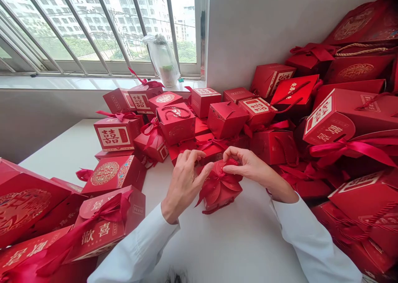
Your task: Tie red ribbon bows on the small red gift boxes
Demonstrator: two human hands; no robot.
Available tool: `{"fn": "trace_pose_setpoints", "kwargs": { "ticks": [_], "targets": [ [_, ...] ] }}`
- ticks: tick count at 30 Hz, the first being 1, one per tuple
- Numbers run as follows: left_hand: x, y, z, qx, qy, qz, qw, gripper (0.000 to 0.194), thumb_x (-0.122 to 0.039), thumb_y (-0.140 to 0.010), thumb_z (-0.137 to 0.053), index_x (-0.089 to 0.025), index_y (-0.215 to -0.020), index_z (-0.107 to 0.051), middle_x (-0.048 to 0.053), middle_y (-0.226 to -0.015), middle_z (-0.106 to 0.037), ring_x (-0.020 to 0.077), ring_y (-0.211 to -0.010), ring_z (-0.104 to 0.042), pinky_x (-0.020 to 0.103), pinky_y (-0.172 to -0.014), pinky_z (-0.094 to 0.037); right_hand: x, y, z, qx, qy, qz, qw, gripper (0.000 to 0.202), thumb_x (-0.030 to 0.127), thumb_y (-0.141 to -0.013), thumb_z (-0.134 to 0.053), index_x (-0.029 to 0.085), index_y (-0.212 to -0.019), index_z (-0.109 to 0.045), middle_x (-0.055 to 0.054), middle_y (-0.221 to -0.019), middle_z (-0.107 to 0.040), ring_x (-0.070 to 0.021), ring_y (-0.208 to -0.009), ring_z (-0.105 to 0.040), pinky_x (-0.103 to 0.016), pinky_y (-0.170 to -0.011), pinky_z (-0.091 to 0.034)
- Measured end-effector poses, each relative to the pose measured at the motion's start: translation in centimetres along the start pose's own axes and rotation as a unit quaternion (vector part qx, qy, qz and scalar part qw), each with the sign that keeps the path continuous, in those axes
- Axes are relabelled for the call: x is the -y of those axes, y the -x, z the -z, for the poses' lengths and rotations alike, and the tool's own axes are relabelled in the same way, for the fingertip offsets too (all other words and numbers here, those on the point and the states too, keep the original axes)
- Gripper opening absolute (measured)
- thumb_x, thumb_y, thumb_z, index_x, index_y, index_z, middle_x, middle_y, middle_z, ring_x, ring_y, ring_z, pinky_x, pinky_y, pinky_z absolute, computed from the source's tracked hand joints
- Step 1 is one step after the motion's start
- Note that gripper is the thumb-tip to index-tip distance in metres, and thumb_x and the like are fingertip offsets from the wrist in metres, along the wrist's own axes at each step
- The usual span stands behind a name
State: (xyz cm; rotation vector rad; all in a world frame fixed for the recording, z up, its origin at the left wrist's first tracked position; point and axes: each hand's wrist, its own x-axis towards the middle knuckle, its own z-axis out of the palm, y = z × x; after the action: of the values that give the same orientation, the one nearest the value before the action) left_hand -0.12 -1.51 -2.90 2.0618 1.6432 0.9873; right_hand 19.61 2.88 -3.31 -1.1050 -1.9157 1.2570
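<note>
White table (199,245), red box (221,195) partly behind spread left hand (185,184); right hand (255,167), hold unclear

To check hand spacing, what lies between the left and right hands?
In the head view, a red box with a ribbon lies between the left hand and right hand.

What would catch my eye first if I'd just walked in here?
Probably the mass of red boxes first, crowding the left, far and right sides of a white table. Next, the small ribboned box near the centre, between the person's left hand and right hand. Against that red, the bright barred window at upper left stands out.
</note>
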Motion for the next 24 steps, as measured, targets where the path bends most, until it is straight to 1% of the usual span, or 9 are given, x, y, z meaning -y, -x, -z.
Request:
{"fn": "trace_pose_setpoints", "kwargs": {
  "ticks": [2,6,10,12,14,16,19,22,24],
  "targets": [
    [-0.3,0.0,0.4,-0.006,-0.015,0.007,1.000,0.027,-0.045,-0.090,-0.046,-0.021,-0.095,-0.057,0.003,-0.087,-0.061,0.0195,-0.086,-0.055,0.030,-0.074,-0.043,0.2,0.1,0.0,-0.002,-0.001,0.012,1.000,0.016,0.030,-0.075,-0.063,0.019,-0.084,-0.056,0.002,-0.075,-0.053,-0.0121,-0.065,-0.046,-0.022,-0.056,-0.036],
    [-0.7,0.2,1.1,0.050,-0.018,0.032,0.998,0.028,-0.045,-0.091,-0.043,-0.022,-0.086,-0.057,-0.002,-0.069,-0.059,0.0151,-0.064,-0.052,0.025,-0.057,-0.037,0.5,0.2,0.0,-0.013,-0.004,0.017,1.000,0.017,0.026,-0.074,-0.063,0.020,-0.088,-0.056,0.001,-0.085,-0.057,-0.0138,-0.074,-0.051,-0.023,-0.063,-0.039],
    [-0.4,0.3,1.0,0.064,0.029,0.010,0.997,0.022,-0.040,-0.089,-0.048,-0.021,-0.085,-0.058,-0.003,-0.068,-0.060,0.0122,-0.059,-0.051,0.023,-0.055,-0.036,0.4,0.2,-0.1,-0.013,0.011,0.013,1.000,0.019,0.024,-0.075,-0.061,0.021,-0.093,-0.055,0.000,-0.089,-0.059,-0.0151,-0.079,-0.054,-0.025,-0.066,-0.042],
    [-0.1,0.2,1.0,0.063,0.060,0.002,0.996,0.016,-0.032,-0.088,-0.049,-0.020,-0.083,-0.059,-0.003,-0.070,-0.060,0.0116,-0.062,-0.053,0.021,-0.055,-0.037,0.4,0.1,-0.1,-0.045,0.052,0.019,0.997,0.020,0.023,-0.075,-0.061,0.021,-0.093,-0.055,-0.001,-0.090,-0.060,-0.0163,-0.081,-0.055,-0.027,-0.069,-0.043],
    [0.0,0.1,1.1,0.065,0.091,0.001,0.994,0.011,-0.025,-0.086,-0.050,-0.020,-0.083,-0.059,-0.003,-0.073,-0.061,0.0112,-0.065,-0.054,0.021,-0.056,-0.038,0.8,0.2,-0.1,-0.102,0.111,0.033,0.988,0.019,0.021,-0.075,-0.061,0.021,-0.093,-0.056,-0.002,-0.093,-0.060,-0.0176,-0.084,-0.056,-0.029,-0.074,-0.043],
    [0.1,0.0,1.4,0.078,0.121,0.007,0.990,0.010,-0.022,-0.086,-0.050,-0.020,-0.087,-0.060,-0.002,-0.075,-0.061,0.0112,-0.067,-0.054,0.020,-0.056,-0.039,1.3,0.4,-0.2,-0.137,0.145,0.054,0.978,0.016,0.020,-0.077,-0.060,0.021,-0.092,-0.059,-0.003,-0.097,-0.061,-0.0183,-0.088,-0.056,-0.029,-0.076,-0.043],
    [0.2,-0.1,1.7,0.096,0.142,0.015,0.985,0.012,-0.023,-0.085,-0.051,-0.020,-0.091,-0.060,-0.001,-0.079,-0.059,0.0117,-0.069,-0.054,0.020,-0.055,-0.040,2.3,0.9,-0.4,-0.096,0.154,0.071,0.981,0.006,0.022,-0.081,-0.061,0.022,-0.085,-0.065,-0.002,-0.092,-0.063,-0.0179,-0.086,-0.056,-0.028,-0.074,-0.042],
    [0.5,-0.2,1.9,0.105,0.116,0.008,0.988,0.016,-0.029,-0.081,-0.059,-0.020,-0.095,-0.061,0.000,-0.081,-0.057,0.0132,-0.074,-0.053,0.022,-0.060,-0.042,3.0,1.2,-0.7,-0.038,0.172,0.073,0.982,0.003,0.024,-0.080,-0.065,0.023,-0.080,-0.068,-0.001,-0.087,-0.065,-0.0179,-0.083,-0.056,-0.029,-0.076,-0.040],
    [0.6,-0.3,1.9,0.119,0.094,0.012,0.988,0.020,-0.036,-0.082,-0.059,-0.021,-0.095,-0.062,0.000,-0.081,-0.057,0.0132,-0.073,-0.053,0.022,-0.061,-0.041,3.0,1.2,-0.9,-0.024,0.178,0.073,0.981,0.003,0.024,-0.080,-0.066,0.022,-0.081,-0.068,-0.001,-0.086,-0.066,-0.0176,-0.082,-0.056,-0.030,-0.078,-0.039]
  ]
}}
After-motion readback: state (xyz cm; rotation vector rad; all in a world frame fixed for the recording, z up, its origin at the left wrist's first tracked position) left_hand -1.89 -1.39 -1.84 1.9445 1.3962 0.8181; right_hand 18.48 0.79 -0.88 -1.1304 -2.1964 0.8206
